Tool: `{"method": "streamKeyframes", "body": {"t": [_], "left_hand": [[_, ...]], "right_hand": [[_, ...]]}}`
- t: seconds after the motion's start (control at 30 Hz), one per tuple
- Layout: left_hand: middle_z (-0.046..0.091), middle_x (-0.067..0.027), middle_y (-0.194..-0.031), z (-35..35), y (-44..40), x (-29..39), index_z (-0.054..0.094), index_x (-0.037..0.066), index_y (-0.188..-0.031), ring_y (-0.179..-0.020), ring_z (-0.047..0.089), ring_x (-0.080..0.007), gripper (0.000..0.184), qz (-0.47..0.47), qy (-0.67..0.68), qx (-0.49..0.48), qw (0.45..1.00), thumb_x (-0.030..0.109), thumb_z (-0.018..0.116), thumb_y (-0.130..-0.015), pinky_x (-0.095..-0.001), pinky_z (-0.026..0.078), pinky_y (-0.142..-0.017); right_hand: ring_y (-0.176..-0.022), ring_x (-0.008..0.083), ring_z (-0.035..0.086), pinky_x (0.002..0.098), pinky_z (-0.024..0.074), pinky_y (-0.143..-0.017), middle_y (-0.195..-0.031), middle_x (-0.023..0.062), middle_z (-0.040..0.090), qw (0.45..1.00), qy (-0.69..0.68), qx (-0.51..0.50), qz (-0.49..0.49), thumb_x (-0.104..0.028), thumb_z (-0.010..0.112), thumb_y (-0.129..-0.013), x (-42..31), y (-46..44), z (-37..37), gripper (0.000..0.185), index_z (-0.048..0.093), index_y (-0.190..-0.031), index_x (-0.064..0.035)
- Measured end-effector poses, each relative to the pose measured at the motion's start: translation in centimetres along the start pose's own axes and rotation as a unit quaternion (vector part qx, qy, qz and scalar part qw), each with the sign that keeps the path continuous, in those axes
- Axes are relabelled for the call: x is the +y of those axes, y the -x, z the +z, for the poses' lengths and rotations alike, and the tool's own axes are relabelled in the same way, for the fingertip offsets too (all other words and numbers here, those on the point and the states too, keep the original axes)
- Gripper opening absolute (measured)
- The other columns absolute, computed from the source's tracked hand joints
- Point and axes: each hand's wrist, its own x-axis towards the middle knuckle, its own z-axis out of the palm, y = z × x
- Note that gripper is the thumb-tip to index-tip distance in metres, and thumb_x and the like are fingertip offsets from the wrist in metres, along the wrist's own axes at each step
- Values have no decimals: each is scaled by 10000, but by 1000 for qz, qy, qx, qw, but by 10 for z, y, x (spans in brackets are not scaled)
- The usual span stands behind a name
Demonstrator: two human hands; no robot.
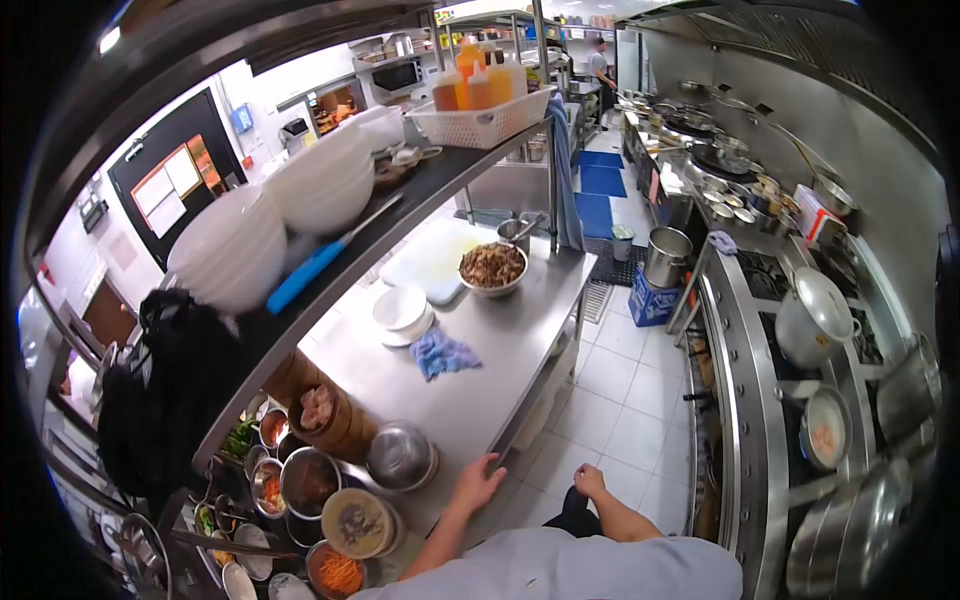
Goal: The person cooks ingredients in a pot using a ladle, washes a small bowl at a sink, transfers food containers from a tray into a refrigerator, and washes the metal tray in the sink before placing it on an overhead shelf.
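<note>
At bottom centre, I see the left hand (480, 487), fingers spread, near a round metal container (402, 452) on the steel counter (480, 400), lower left; the right hand (590, 481) curls, whether fully closed I cannot tell.

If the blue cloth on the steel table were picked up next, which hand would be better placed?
Probably the left hand: it is open, beside the steel table and nearer the blue cloth. The right hand is farther off, on the side toward the stove.
</note>
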Motion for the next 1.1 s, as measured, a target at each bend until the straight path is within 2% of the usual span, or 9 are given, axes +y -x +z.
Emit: {"method": "streamKeyframes", "body": {"t": [0.13,0.27,0.37,0.67,0.77,0.87,0.93,0.97,1.1], "left_hand": [[438,-255,-1398,-2,-80,32,588,82,-1233,-1270,449,-413,467,12,-89,80,993,356,663,-862,-458,389,-1049],[443,-253,-1401,-7,-152,55,597,86,-1224,-1278,446,-403,475,20,-127,139,982,378,652,-854,-466,347,-1084],[450,-247,-1396,-2,-198,82,621,103,-1207,-1277,448,-398,444,13,-111,176,978,363,662,-850,-462,348,-1084],[477,-191,-1388,28,-379,158,651,140,-1186,-1246,488,-372,352,105,10,171,980,310,648,-878,-430,419,-1019],[475,-186,-1392,36,-430,186,652,138,-1180,-1239,493,-372,342,140,18,183,973,312,639,-885,-438,421,-1010],[490,-167,-1383,33,-476,214,643,114,-1176,-1144,563,-335,330,226,-23,182,957,254,661,-877,-371,531,-831],[515,-153,-1360,34,-491,234,645,99,-1162,-1136,575,-329,317,257,-30,179,949,234,662,-876,-369,529,-845],[515,-153,-1360,36,-493,244,645,99,-1162,-1136,575,-329,317,264,-31,159,951,234,662,-876,-369,529,-845],[546,-122,-1336,31,-514,259,641,98,-1186,-1104,599,-280,319,168,85,180,966,189,660,-881,-356,533,-849]], "right_hand": [[-937,369,659,429,525,-845,-961,199,690,999,-27,19,-9,-269,592,-838,7,-96,-72,243,689,-938,-70],[-919,386,654,444,521,-823,-949,204,686,991,-46,111,-58,-225,592,-849,-16,-199,-157,217,668,-957,-53],[-890,372,664,433,524,-812,-978,205,680,961,-81,204,-170,-190,579,-868,-76,-277,-224,226,642,-1019,-33],[-858,286,672,407,532,-746,-1103,181,640,887,-233,203,-344,-194,625,-881,-337,-442,-371,390,552,-1224,-27],[-885,316,665,428,523,-764,-1124,170,631,837,-183,334,-392,-202,630,-877,-391,-487,-389,433,517,-1266,-46],[-834,353,653,436,509,-770,-1046,174,654,757,-91,494,-418,-194,623,-869,-435,-531,-410,449,495,-1267,-30],[-801,394,633,450,495,-738,-931,225,650,855,-251,223,-397,-174,603,-860,-431,-566,-412,387,518,-1199,-8],[-767,440,617,508,467,-680,-805,278,612,860,-172,228,-423,-125,548,-859,-426,-591,-411,303,533,-1132,5],[-726,487,591,549,433,-621,-766,315,581,865,-179,235,-406,-78,469,-862,-420,-606,-400,281,536,-1117,19]]}}
